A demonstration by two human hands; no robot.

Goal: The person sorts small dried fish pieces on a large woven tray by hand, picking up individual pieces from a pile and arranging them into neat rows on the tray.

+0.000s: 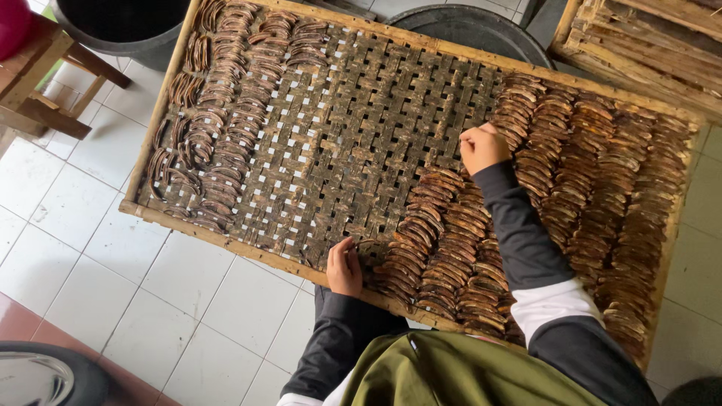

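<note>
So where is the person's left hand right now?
In the head view, the left hand rests low on the near edge of the woven bamboo tray, just left of the closest rows of dried brown slices.

Around the work: what we see at the edges of the frame

We see a white tiled floor point(113, 248) filling the lower left, with a strip of reddish tile point(19, 319) at its left edge. In the upper left corner stands a wooden stool point(45, 83), and just beside it a black tub point(124, 26) at the top edge. We find a grey round basin point(470, 30) at top centre, stacked wooden frames point(647, 41) in the upper right corner, and a dark tyre point(53, 376) in the lower left corner.
</note>
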